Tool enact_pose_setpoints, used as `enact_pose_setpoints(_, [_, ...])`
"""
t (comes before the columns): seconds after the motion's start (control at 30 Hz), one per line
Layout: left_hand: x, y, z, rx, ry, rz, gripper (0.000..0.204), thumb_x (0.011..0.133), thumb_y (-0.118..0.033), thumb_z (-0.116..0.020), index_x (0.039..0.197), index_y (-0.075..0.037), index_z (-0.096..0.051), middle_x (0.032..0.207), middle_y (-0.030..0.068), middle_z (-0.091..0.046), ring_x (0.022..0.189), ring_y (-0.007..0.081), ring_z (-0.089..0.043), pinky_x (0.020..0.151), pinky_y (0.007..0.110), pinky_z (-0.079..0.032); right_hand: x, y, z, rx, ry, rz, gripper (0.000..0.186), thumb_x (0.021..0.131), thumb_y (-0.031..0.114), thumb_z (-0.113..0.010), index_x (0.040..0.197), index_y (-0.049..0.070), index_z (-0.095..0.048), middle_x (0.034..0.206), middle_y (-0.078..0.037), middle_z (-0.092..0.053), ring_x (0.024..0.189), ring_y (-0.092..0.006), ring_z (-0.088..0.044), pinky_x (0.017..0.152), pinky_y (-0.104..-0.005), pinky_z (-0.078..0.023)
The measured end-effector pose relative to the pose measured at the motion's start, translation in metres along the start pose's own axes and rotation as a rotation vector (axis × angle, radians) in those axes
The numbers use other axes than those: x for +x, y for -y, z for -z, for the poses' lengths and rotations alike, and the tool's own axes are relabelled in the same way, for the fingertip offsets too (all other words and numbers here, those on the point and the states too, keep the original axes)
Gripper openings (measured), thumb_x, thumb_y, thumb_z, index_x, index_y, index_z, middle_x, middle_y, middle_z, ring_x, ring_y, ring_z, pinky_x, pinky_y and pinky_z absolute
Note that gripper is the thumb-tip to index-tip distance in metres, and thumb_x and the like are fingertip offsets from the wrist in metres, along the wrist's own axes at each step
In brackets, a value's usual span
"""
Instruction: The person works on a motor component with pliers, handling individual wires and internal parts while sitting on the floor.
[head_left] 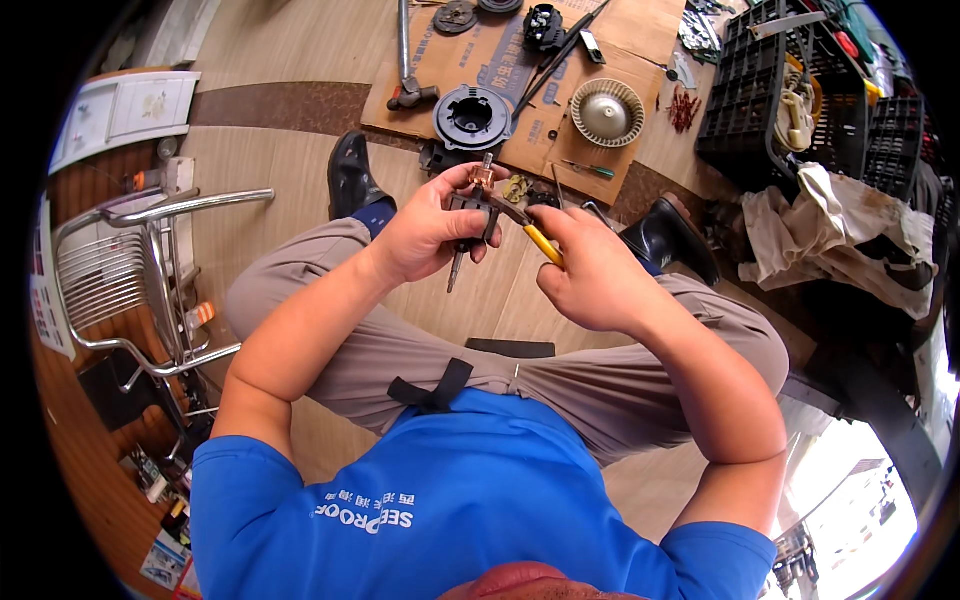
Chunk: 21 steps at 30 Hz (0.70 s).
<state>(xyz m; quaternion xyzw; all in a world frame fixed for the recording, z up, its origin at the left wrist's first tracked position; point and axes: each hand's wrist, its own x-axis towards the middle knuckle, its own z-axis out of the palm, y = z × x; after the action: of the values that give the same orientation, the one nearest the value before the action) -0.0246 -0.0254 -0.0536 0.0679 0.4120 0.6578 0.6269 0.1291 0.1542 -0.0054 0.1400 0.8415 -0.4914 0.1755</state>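
My left hand (435,225) grips a small motor armature (482,176) with a copper commutator and a dark laminated body, its metal shaft sticking out above and below my fingers. My right hand (590,265) is closed on a yellow-handled tool (542,243), which looks like pliers; its metal jaws reach the armature just below the copper part. Behind my hands, a round dark housing (472,105) with an open centre lies on cardboard. Some small parts (516,188) sit just beyond my fingers, partly hidden by them.
Cardboard (634,25) holds a hammer (405,92), a white fan wheel (608,112), a screwdriver (600,170) and several dark parts. Black plastic crates (740,85) with crumpled cloth (840,240) stand right. A chrome chair frame (150,280) lies left. My boots (350,170) flank the cardboard.
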Motion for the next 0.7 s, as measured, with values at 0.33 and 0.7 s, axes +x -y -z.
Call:
enact_pose_setpoints(0.33, [0.000,0.000,-0.008,0.031,-0.106,0.006,0.054,0.082,-0.008,-0.073,0.128,0.000,-0.048,0.100,0.0127,-0.063,0.091,0.0200,-0.064,0.078,0.034,-0.054,0.011,-0.001,-0.012,-0.078,-0.074,-0.023,0.032,0.081,0.011,-0.056,0.108,-0.005,-0.052,0.104,-0.027,-0.058,0.101,-0.0416,-0.057,0.091,-0.0483,-0.046])
enact_pose_setpoints(0.7, [-0.004,0.001,-0.013,0.093,-0.147,0.015,0.046,0.083,-0.006,-0.073,0.121,-0.003,-0.047,0.095,0.0105,-0.063,0.084,0.0199,-0.065,0.067,0.031,-0.054,0.006,0.008,-0.022,-0.017,-0.109,-0.060,0.030,0.081,0.012,-0.057,0.106,-0.004,-0.050,0.103,-0.028,-0.060,0.099,-0.0429,-0.059,0.087,-0.0496,-0.047])
